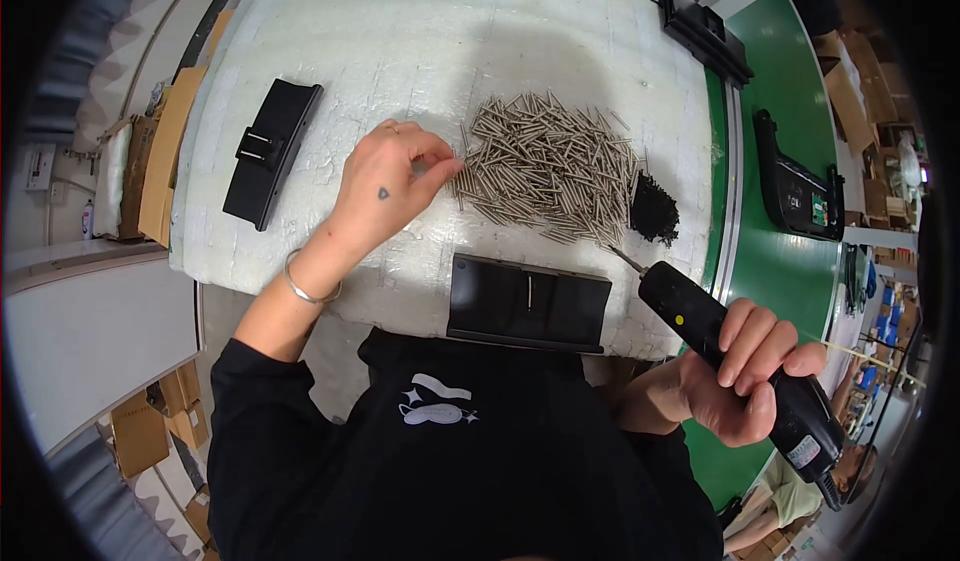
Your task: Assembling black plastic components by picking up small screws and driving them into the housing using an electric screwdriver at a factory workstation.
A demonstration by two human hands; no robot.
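My left hand (390,173) is at the left edge of a heap of thin metal pins (550,171), its thumb and forefinger pinched together. Whatever sits between those fingertips is too small to make out. In my right hand (745,376) is a black electric screwdriver (690,306), its bit pointing up and left. The bit's tip lies by the lower right of the heap, just below a small pile of tiny black screws (654,211). Close to my body, a black plastic part (480,301) rests at the table's near edge with a metal pin at its middle.
A similar black part (275,131) lies at the left, and another (705,36) at the far right corner. White wrapped padding (350,31) covers the table. Beyond its right side runs a green surface (775,291) holding a black housing (785,176). A person (795,491) is at lower right.
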